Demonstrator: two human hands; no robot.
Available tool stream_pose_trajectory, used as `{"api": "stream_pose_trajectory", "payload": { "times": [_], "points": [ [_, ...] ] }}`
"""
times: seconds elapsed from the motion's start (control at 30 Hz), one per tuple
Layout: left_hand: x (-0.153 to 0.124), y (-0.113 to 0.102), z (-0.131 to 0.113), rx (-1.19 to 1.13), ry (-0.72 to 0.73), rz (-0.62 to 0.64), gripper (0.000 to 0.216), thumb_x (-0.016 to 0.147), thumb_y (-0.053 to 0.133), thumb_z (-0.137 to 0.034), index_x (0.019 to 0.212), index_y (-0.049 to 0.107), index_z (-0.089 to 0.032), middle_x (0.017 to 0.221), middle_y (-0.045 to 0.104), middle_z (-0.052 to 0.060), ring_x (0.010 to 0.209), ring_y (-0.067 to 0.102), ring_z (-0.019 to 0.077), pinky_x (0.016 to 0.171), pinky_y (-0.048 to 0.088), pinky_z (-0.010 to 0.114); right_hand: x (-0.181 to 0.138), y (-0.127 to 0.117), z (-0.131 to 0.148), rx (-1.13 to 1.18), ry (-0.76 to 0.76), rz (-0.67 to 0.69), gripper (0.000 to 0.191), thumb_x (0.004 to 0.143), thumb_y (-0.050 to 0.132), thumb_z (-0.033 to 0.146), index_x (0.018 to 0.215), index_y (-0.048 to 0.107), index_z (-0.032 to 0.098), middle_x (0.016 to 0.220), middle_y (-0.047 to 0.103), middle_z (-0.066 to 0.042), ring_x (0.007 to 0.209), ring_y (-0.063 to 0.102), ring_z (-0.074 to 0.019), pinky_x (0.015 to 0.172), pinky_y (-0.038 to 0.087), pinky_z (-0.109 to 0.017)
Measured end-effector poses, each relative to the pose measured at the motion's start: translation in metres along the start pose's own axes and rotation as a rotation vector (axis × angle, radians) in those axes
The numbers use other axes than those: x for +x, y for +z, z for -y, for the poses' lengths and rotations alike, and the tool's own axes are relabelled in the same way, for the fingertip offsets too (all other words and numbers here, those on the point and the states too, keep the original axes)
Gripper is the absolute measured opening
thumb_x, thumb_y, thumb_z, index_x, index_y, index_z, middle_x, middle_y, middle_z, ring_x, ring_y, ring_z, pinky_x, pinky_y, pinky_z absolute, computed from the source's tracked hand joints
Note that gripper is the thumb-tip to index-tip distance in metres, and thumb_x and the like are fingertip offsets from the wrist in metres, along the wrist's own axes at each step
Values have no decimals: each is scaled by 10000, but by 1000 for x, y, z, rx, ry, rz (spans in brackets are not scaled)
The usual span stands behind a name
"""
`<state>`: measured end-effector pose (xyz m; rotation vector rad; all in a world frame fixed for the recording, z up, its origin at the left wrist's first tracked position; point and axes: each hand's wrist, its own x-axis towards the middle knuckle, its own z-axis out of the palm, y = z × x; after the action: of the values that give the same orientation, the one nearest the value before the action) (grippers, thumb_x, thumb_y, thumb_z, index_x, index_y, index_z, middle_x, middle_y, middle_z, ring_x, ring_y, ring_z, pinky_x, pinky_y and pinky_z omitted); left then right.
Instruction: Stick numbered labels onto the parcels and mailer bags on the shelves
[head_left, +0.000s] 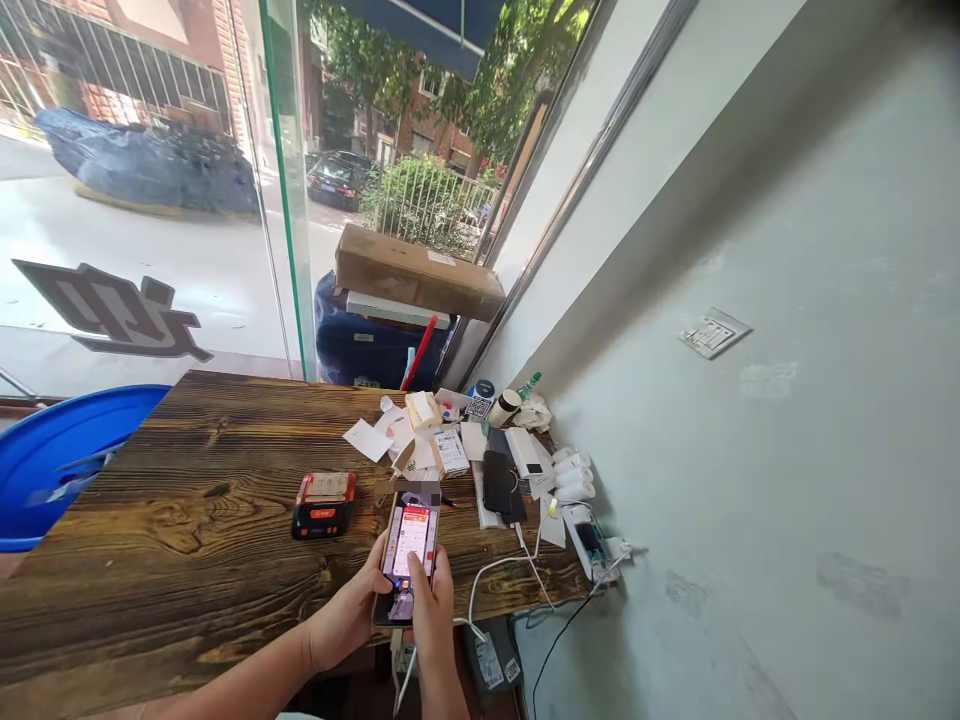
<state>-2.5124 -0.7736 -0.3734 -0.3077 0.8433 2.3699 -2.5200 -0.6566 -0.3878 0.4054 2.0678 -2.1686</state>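
Both my hands hold a smartphone (409,545) with a lit red and white screen, upright over the near edge of a dark wooden table (187,500). My left hand (352,610) wraps the phone's left side from below. My right hand (433,605) grips its lower right, thumb resting on the screen. A small red and black device (324,503) lies on the table just left of the phone.
Paper slips, small boxes, a black wallet (501,485), paper rolls (574,475) and a charging device with white cables (592,540) clutter the table's right end by the wall. A blue tub (52,450) sits left. A cardboard box (416,272) stands beyond, by the glass window.
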Motion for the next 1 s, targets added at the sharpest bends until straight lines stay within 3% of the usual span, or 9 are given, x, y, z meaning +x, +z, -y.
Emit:
{"api": "stream_pose_trajectory", "payload": {
  "times": [0.1, 0.23, 0.37, 0.6, 0.77, 0.87, 1.0],
  "points": [
    [3, 5, 3, 20, 17, -23, 939, 649, 482, -169, 1447, 30, -373, 1245, 546, 63, 657, 569, 151, 547, 464, 275, 2, -6, 2, 52, 16, 12, 487, 729, 616, 567, 1025, 587, 182, 978, 709, -54, 925, 643, -225, 828, 493, -306],
    [3, 11, 5, 69, 14, -22, 961, 659, 485, -176, 1457, -19, -359, 1304, 498, 95, 764, 598, 215, 573, 509, 338, 8, -14, 13, 206, 92, 59, 531, 707, 585, 638, 979, 623, 183, 931, 718, -51, 873, 656, -223, 743, 507, -293],
    [3, 14, 9, 148, 13, -2, 932, 650, 480, -192, 1464, 47, -332, 1341, 460, 116, 804, 593, 241, 534, 528, 349, 24, -20, 29, 269, 118, 31, 466, 666, 660, 589, 883, 614, 179, 839, 725, -41, 740, 661, -195, 648, 498, -274],
    [0, 18, 18, 201, 13, 38, 855, 593, 478, -190, 1415, 254, -260, 1284, 496, 120, 837, 600, 250, 495, 533, 308, 38, -20, 32, 243, 2, -57, 414, 661, 702, 532, 858, 568, 193, 628, 662, 26, 557, 610, -152, 554, 467, -255],
    [-3, 18, 18, 172, 19, 29, 913, 625, 481, -203, 1459, 122, -296, 1274, 510, 110, 762, 598, 219, 512, 542, 338, 28, -24, 23, 314, 72, -25, 469, 721, 617, 562, 1016, 581, 200, 839, 716, -18, 786, 670, -202, 703, 513, -304],
    [-4, 20, 15, 137, 28, -13, 911, 656, 471, -207, 1469, 70, -304, 1268, 521, 113, 756, 599, 226, 520, 543, 357, 18, -30, 17, 304, 92, 123, 461, 723, 631, 500, 1063, 594, 191, 999, 713, -44, 958, 648, -229, 803, 508, -324],
    [-7, 25, 8, 123, 26, -49, 883, 658, 451, -185, 1463, 105, -295, 1273, 528, 114, 766, 616, 242, 564, 554, 399, 4, -36, 8, 363, 101, 289, 455, 707, 599, 347, 1132, 584, 184, 1087, 695, -58, 1020, 627, -249, 887, 489, -371]
  ]
}}
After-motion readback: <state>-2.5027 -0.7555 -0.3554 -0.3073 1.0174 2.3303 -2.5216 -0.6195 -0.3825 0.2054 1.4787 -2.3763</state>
